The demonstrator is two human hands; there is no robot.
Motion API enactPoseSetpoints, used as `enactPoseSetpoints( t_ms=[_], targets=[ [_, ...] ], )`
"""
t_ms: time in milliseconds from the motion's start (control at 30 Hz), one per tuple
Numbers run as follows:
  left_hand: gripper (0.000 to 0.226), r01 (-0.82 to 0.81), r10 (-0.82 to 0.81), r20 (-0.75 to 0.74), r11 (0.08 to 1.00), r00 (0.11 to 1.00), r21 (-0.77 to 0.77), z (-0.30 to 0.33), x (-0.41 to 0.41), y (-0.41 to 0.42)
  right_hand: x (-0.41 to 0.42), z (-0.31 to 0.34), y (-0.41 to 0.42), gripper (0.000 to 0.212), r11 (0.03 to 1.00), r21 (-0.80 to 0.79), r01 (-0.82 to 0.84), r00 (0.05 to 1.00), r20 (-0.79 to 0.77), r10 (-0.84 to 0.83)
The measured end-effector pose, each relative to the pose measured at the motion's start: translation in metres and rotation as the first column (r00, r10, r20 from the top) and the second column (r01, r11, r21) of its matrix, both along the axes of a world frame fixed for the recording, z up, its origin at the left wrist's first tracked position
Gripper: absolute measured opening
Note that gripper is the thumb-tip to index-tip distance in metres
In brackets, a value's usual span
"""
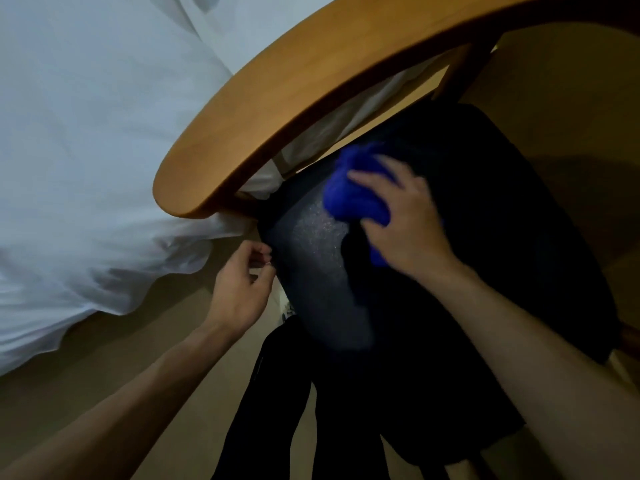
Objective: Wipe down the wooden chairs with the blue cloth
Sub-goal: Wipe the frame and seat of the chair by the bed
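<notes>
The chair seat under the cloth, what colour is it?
The chair seat is dark, near black, seen in the head view.
</notes>
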State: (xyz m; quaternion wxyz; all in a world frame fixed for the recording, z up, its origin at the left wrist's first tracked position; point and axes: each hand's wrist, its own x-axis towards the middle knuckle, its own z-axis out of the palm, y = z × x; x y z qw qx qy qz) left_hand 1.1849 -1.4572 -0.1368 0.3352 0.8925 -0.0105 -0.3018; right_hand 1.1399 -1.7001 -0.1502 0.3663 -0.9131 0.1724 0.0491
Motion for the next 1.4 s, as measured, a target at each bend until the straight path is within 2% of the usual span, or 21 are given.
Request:
enactPoseSetpoints(
  t_ms=[100,200,233,333,400,533,633,733,867,933,1000,1067,1100,1167,1200,1267,1333,1400],
  targets=[
    [0.020,-0.012,0.011,0.015,1.000,1.000,0.010,-0.004,-0.002,-0.001,0.039,0.001,-0.075,0.067,0.960,-0.186,0.211,0.974,-0.047,-0.223],
    [0.020,-0.036,0.034,0.050,0.999,0.998,0.037,-0.008,-0.001,-0.004,0.059,-0.008,-0.110,0.063,0.956,-0.279,0.091,0.963,-0.222,-0.156],
    [0.019,-0.057,0.054,0.063,0.998,0.997,0.031,-0.010,-0.001,-0.008,0.062,-0.012,-0.110,0.063,0.957,-0.279,0.082,0.955,-0.253,-0.155],
    [0.018,-0.151,0.150,0.051,0.988,0.987,0.012,-0.012,0.000,-0.018,0.080,-0.019,-0.088,0.060,0.955,-0.182,0.234,0.927,-0.255,-0.276],
    [0.016,-0.219,0.219,0.017,0.976,0.976,0.002,-0.014,0.000,-0.023,0.090,-0.022,-0.056,0.055,0.968,-0.182,0.171,0.948,-0.237,-0.212],
    [0.008,-0.307,0.307,-0.013,0.951,0.951,0.028,-0.016,0.006,-0.015,0.089,-0.020,0.034,0.048,0.985,-0.132,-0.108,0.984,-0.159,0.087],
    [0.017,-0.317,0.317,0.009,0.948,0.948,0.029,-0.013,0.014,0.000,0.067,-0.015,0.093,0.047,0.963,-0.006,-0.268,0.958,-0.105,0.266],
    [0.019,-0.291,0.291,0.012,0.957,0.957,-0.004,-0.011,0.020,0.007,0.041,-0.012,0.118,0.045,0.936,0.176,-0.303,0.938,-0.118,0.326],
    [0.019,-0.269,0.269,0.012,0.963,0.963,-0.033,-0.012,0.021,0.007,0.042,-0.005,0.083,0.046,0.910,0.329,-0.254,0.955,-0.067,0.291],
    [0.017,-0.267,0.268,0.020,0.963,0.963,-0.038,-0.016,0.019,0.003,0.050,-0.001,0.044,0.049,0.969,0.207,-0.136,0.990,-0.009,0.141],
    [0.014,-0.257,0.258,0.051,0.966,0.965,-0.022,-0.020,0.017,-0.002,0.064,-0.003,-0.005,0.054,0.998,-0.066,0.013,1.000,0.023,-0.012],
    [0.011,-0.255,0.256,0.044,0.967,0.966,-0.028,-0.023,0.013,-0.009,0.078,-0.010,-0.058,0.056,0.948,-0.313,0.063,0.993,-0.077,-0.092],
    [0.009,-0.247,0.248,0.043,0.969,0.968,-0.032,-0.023,0.011,-0.011,0.087,-0.015,-0.079,0.057,0.928,-0.370,0.039,0.978,-0.178,-0.112],
    [0.009,-0.227,0.228,0.046,0.974,0.973,-0.024,-0.023,0.009,-0.013,0.099,-0.022,-0.096,0.058,0.934,-0.357,-0.005,0.931,-0.342,-0.125],
    [0.010,-0.228,0.229,0.042,0.973,0.973,-0.024,-0.022,0.009,-0.014,0.104,-0.025,-0.090,0.058,0.942,-0.335,0.022,0.918,-0.367,-0.152],
    [0.011,-0.248,0.249,0.032,0.968,0.968,-0.032,-0.018,0.008,-0.014,0.111,-0.027,-0.062,0.054,0.939,-0.337,0.060,0.928,-0.327,-0.177],
    [0.014,-0.276,0.276,0.009,0.961,0.961,-0.032,-0.015,0.009,-0.011,0.108,-0.025,-0.025,0.048,0.950,-0.312,-0.006,0.962,-0.260,-0.079],
    [0.017,-0.269,0.269,0.010,0.963,0.963,-0.015,-0.012,0.013,-0.002,0.095,-0.021,0.012,0.047,0.976,-0.212,-0.040,0.979,-0.203,-0.004]
  ],
)
